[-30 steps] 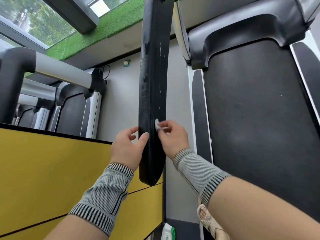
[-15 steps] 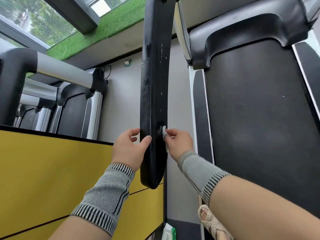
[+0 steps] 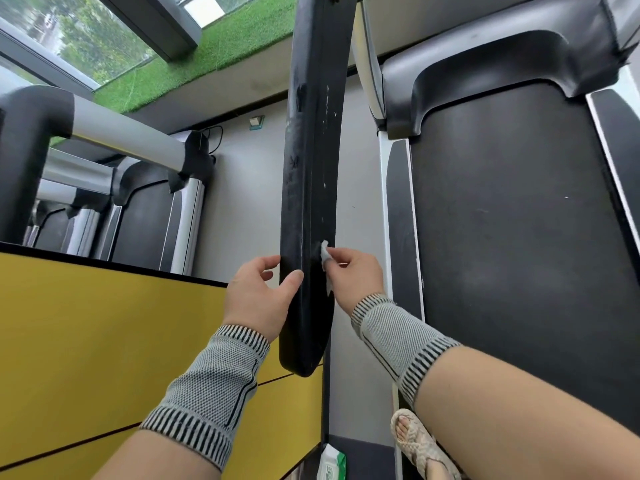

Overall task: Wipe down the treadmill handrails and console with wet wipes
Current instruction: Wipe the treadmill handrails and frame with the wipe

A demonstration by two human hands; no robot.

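**Presently: handrail, two hands, one wipe**

Long black padded treadmill handrail (image 3: 313, 168): runs up through the middle of the view, rounded free end lowest, pale scuffs and white flecks along its right face.

Left hand (image 3: 258, 296): grip narrow round the rail's left edge just above the free end; thumb lies on the near face, fingers curl behind the edge. Grey knitted wrist sleeve with striped cuffs (image 3: 211, 389) below it.

Right hand (image 3: 353, 275): grip a tight pinch on a small crumpled white wet wipe (image 3: 325, 252), held between thumb and fingertips. The wipe touches the rail's right face, level with and just across the rail from the left grip. A matching knitted sleeve (image 3: 394, 336) covers this wrist.

Black treadmill belt (image 3: 519, 237): right of the right-hand grip, flanked by grey side rails.

Yellow panel (image 3: 104, 341): left of and below the left grip.

White-and-green wet wipe packet (image 3: 331, 464): on the floor, well below both grips, beside a foot in a woven beige sandal (image 3: 420, 445).
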